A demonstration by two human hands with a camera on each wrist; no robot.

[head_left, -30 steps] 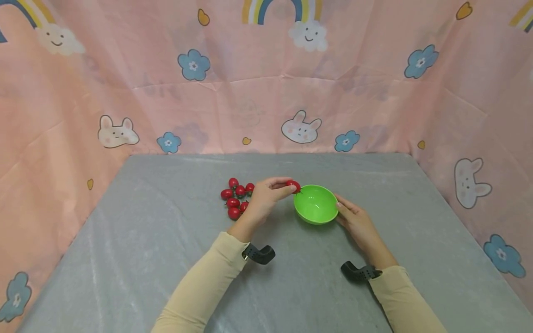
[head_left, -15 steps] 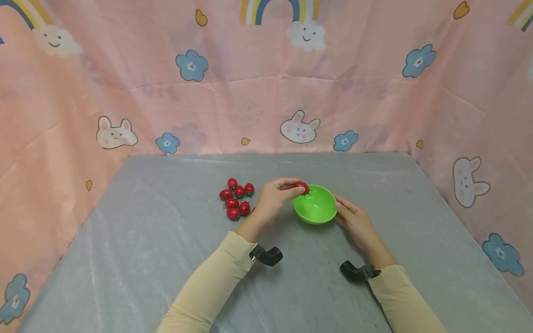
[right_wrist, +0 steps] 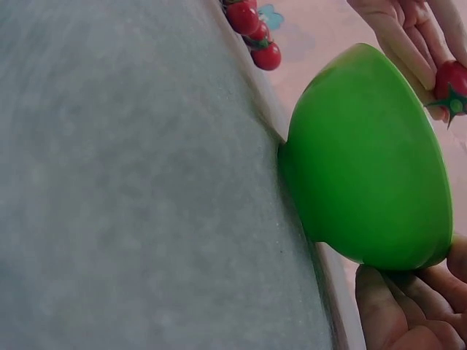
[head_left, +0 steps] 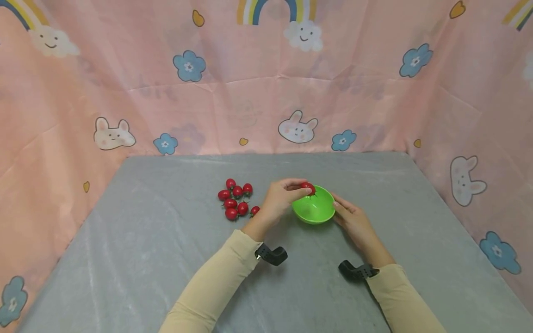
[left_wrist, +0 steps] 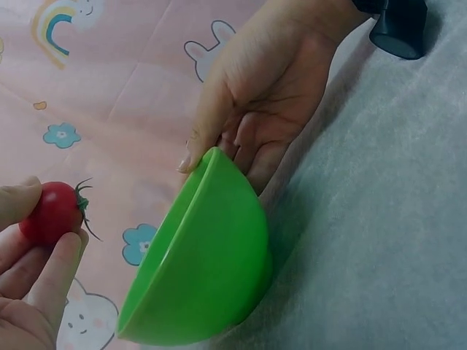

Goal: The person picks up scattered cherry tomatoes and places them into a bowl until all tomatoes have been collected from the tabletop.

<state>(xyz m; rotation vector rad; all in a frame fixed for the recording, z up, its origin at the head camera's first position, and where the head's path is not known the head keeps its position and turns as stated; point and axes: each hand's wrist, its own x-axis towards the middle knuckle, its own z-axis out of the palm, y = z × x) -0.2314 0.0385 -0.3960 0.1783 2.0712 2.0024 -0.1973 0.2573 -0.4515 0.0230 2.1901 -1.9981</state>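
A red cherry tomato [head_left: 308,188] is in the air over the far left part of a green bowl [head_left: 313,213], apart from its rim; its green stalk end points down toward the bowl. The left hand [head_left: 278,200] pinches this tomato between thumb and fingertips, closed just as far as the fruit allows. The bowl stands upright on its foot. On its right side the right hand [head_left: 355,223] grips it, partly closed, the thumb at the rim and the other fingers curled against the outer wall.

Left of the left hand lie eight more cherry tomatoes [head_left: 230,203] in a loose group, some touching, several with green stalks showing; one sits near the left wrist, a little apart from the others. They and the bowl rest on a grey worktop [head_left: 137,240]. Each wrist wears a black strapped device [head_left: 271,255], just below a beige sleeve [head_left: 212,282]. Behind and at the sides hangs a pink cloth [head_left: 241,101] printed with rabbits, blue flowers, hearts, rainbows and smiling clouds.
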